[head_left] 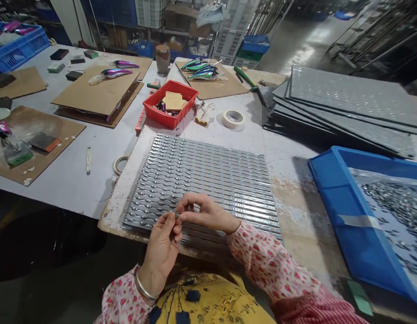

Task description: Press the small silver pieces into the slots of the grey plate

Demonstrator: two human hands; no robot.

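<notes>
My left hand point(164, 238) and my right hand point(206, 213) meet over the near-left part of a grey ridged sheet point(225, 180). Both are closed, fingertips pinched together on a tiny greyish piece point(177, 215), mostly hidden by the fingers; its exact kind I cannot make out. Rows of small shiny, spindle-shaped metallic pieces point(146, 194) lie along the left side of the sheet's grooves. To the right, a blue bin point(343, 216) holds a heap of similar small silvery pieces point(397, 204) on a pale lining.
Grey sheets point(346, 103) are stacked at the back right. Beyond my sheet stand a red tray point(161, 118) and a tape roll point(233, 119). Painted fishing lures point(201, 69) rest on cardboard at the back. A second tape roll point(120, 165) lies left, by the board's edge.
</notes>
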